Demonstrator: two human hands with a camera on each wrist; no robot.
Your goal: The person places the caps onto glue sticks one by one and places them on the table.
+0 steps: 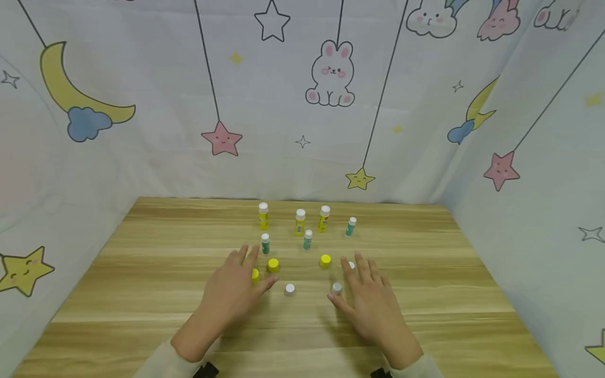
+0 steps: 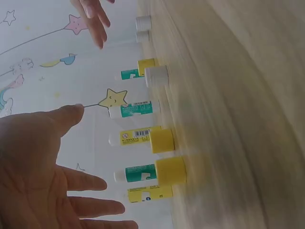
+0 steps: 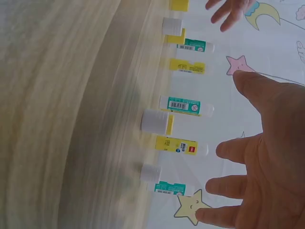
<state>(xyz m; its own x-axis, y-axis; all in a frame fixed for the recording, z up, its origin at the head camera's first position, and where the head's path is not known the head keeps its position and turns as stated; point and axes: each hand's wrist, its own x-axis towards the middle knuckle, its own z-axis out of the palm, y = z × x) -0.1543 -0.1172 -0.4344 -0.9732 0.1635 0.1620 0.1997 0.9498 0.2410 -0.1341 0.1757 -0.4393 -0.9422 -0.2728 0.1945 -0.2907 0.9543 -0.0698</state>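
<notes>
Standing upright on the tabletop point(image 1: 302, 336) were three yellow tubes point(image 1: 263, 217) with white tops and three smaller green tubes point(image 1: 266, 245), also topped in white. Nearer the person were six short cylinders, three of them yellow cylinders point(image 1: 273, 265) and three white cylinders point(image 1: 290, 290), making twelve things in all.

The yellow tubes stood at the back, with two green tubes in front of them and the third green tube at the right end of the group. All six tubes were beyond the fingertips of both hands. One yellow cylinder lay partly hidden behind the left hand point(image 1: 233, 283), in the gap between thumb and index finger; another was just past the thumb tip. The third yellow cylinder and one white cylinder were between the two hands. Another white cylinder was near the thumb tip of the right hand point(image 1: 373, 299), and the last showed only partly behind its index finger.

Both hands were held palm down, fingers extended and spread, thumbs angled inward toward each other. Neither had hold of anything. In the wrist views, a gap showed between the fingers of each hand and the cylinders.
</notes>
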